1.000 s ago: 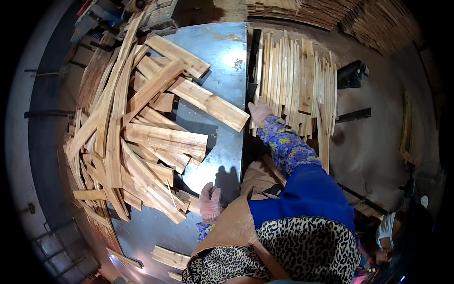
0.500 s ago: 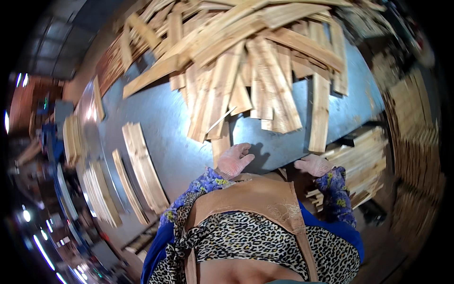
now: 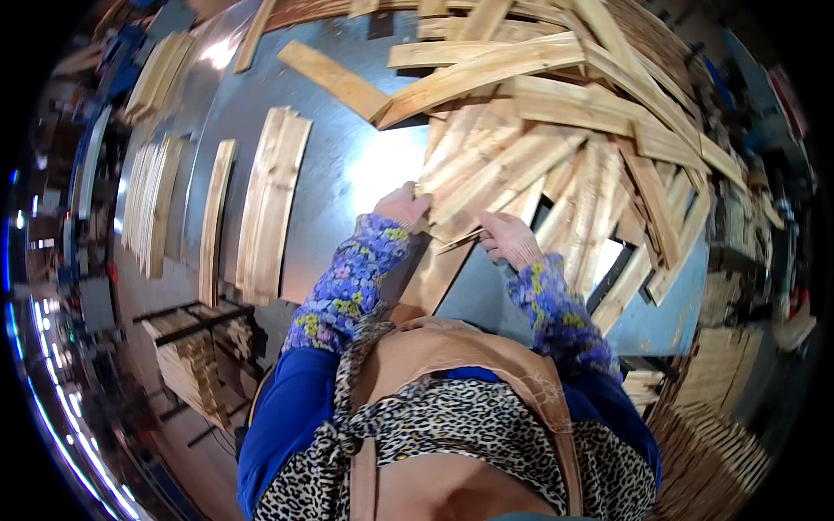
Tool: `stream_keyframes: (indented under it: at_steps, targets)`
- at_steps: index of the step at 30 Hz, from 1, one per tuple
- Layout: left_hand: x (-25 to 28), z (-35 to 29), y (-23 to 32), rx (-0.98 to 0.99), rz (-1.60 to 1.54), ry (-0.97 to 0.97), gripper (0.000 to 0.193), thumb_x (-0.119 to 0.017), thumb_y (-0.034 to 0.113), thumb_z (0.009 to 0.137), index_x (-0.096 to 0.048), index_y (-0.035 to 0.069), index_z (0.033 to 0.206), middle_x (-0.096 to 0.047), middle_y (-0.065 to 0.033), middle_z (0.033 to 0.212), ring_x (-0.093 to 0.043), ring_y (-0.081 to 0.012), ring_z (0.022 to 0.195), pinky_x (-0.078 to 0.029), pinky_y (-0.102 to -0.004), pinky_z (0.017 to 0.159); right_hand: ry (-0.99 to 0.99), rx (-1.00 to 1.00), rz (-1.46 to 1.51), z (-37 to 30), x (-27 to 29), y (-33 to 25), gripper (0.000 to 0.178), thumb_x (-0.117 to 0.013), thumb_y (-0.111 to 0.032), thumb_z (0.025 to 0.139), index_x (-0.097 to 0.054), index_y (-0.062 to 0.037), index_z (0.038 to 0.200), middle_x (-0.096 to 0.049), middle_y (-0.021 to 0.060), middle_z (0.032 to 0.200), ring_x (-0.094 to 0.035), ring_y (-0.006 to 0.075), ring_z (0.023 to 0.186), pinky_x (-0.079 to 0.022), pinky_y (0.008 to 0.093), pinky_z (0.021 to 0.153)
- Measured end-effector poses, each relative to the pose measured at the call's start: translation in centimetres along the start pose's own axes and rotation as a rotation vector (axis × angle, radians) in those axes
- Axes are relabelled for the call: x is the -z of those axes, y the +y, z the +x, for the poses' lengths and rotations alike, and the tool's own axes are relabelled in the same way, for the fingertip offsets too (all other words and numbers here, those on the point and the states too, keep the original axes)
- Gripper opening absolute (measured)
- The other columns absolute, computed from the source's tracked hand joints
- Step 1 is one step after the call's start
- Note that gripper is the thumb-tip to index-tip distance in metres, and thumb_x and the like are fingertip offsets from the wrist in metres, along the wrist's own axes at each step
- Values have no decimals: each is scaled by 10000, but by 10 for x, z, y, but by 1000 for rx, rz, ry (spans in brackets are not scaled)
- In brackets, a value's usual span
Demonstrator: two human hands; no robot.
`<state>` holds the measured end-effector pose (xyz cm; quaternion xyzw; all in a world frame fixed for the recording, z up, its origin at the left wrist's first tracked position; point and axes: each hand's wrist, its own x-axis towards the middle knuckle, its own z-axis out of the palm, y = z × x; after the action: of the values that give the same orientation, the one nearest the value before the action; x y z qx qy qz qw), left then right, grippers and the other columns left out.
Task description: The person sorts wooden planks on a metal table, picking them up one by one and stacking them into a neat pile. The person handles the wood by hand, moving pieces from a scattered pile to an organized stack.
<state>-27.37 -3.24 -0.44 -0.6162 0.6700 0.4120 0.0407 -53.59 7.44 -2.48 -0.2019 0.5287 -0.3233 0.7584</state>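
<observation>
At the near left edge of a loose pile of wooden boards on the metal table, my left hand has its thumb apart from its fingers. Its fingertips are beside the board ends, and I cannot make out a grip on any of them. My right hand is closed in a pinch at the front of the pile. A thin wood sliver sticks out from its fingertips toward the left. Below the hands, one board points toward my apron. Both hands wear pale gloves.
To the left on the metal table lie a group of boards, a narrow strip and a row of boards. A rack of stacked wood stands at the lower left. More stacked boards fill the lower right.
The view has turned, so the pile now appears farther right. Both hands have come forward to the boards. The sliver that lay on them is now in my right hand.
</observation>
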Motion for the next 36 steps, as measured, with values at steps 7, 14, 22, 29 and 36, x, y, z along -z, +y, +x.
stream_keyframes:
  at_steps: [7,14,22,29,36]
  targets:
    - [15,-86,-13,-243,42,28,651,-707,600,941,-778,-3,1176,-769,-272,1139,-724,-458,1102,-549,-504,1013,509,292,365,3,-47,40,656,-701,-478,1057,-597,35,1452,-716,129,1268,-714,268,1082,-596,408,899]
    - [46,-233,-233,-56,121,328,507,-750,562,929,-794,60,987,-738,-205,917,-713,-432,849,-585,-515,842,342,460,255,-20,-32,71,569,-626,-441,1122,-592,3,1477,-683,145,1404,-690,268,1256,-609,425,1065]
    - [71,-241,-336,375,-5,515,529,-683,530,987,-762,8,968,-755,-251,920,-738,-444,939,-566,-550,874,560,65,-158,-27,-291,80,498,-787,-351,1031,-679,14,1353,-756,125,1176,-738,266,1051,-620,421,882]
    - [103,-227,-328,369,146,126,678,-592,627,1020,-694,43,1350,-705,-215,1310,-691,-392,1236,-539,-509,1056,-6,24,-1361,93,-415,110,649,-557,-515,1101,-646,52,1403,-766,313,1190,-758,447,1051,-610,493,937]
    - [149,-192,-329,374,97,-44,1002,-714,597,956,-311,60,1700,-568,-272,1575,-577,-382,1460,-463,-485,1220,-217,585,-1075,174,-374,70,595,-650,-461,1041,-650,-78,1497,-777,225,1236,-732,463,1150,-595,486,997]
